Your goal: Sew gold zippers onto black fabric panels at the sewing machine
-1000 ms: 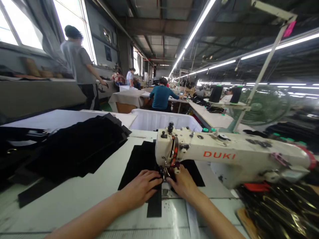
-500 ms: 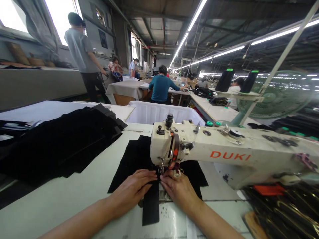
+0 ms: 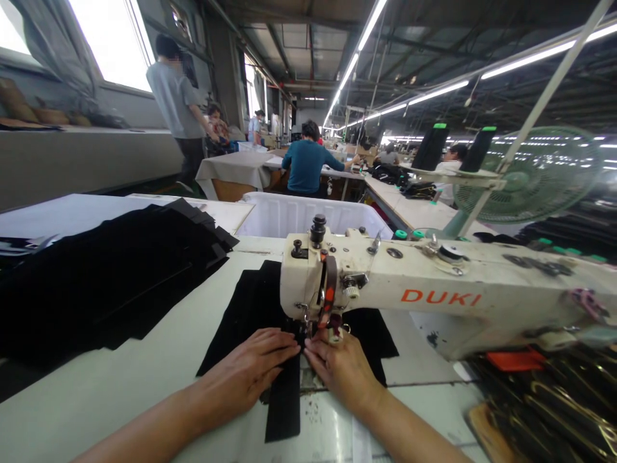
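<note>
Left hand (image 3: 255,363) lies flat and unclenched on the black cloth (image 3: 231,321); right hand (image 3: 344,366) curls across from it, and I can't tell whether it pinches any. The cloth, matte and straight-edged, runs under the machine (image 3: 366,276), whose bulky head hides its middle. Left, a jagged dark pile (image 3: 106,276); behind, a ribbed white tub (image 3: 308,211); right, glossy goods (image 3: 569,399), blurred, cut off.

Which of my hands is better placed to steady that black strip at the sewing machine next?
Probably your left hand: its fingers lie over the upper end of the black strip. Your right hand sits mostly to the strip's right.
</note>
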### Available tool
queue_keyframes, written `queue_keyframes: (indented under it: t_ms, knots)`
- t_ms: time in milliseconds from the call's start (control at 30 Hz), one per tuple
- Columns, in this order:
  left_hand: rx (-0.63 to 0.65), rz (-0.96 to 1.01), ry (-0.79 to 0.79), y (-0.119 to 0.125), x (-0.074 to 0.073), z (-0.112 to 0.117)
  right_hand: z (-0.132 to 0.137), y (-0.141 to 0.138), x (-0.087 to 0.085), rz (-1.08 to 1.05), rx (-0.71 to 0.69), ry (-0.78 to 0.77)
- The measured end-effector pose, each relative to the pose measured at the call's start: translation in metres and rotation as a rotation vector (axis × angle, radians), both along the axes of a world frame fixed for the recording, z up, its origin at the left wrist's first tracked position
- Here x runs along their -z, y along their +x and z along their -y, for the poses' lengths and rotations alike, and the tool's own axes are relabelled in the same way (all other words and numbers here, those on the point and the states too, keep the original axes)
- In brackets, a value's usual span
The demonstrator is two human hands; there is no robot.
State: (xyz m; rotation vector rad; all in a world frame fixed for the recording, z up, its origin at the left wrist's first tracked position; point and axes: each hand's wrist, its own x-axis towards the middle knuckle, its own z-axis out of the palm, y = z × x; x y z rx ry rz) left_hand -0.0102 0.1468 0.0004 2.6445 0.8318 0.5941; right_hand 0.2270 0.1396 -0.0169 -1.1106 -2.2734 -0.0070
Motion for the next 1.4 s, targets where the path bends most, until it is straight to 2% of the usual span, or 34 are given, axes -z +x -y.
queue_keyframes:
  t_ms: [133,233,400,500,833,1100,1400]
  knots:
    - [0.106,-0.149,0.123,0.005,-0.007,0.000,0.001,0.002,-0.002,-0.016,-0.010,0.005]
    - [0.099,-0.193,0.164,0.010,-0.015,0.004,0.003,0.006,-0.004,-0.026,-0.031,0.005]
    - [0.060,-0.242,0.095,0.014,-0.028,0.010,0.005,0.010,0.000,0.005,-0.084,0.041]
    - [0.050,-0.238,0.074,0.015,-0.031,0.008,0.003,0.008,0.005,0.026,-0.089,0.071]
    - [0.044,-0.232,0.118,0.011,-0.020,-0.008,-0.001,0.006,0.007,0.059,-0.047,0.121]
    - [0.019,-0.163,0.198,0.013,-0.013,-0.007,-0.001,0.004,0.007,0.027,-0.034,0.149]
    - [0.004,-0.187,0.186,0.014,-0.007,-0.010,-0.002,0.002,0.007,0.079,0.019,0.148]
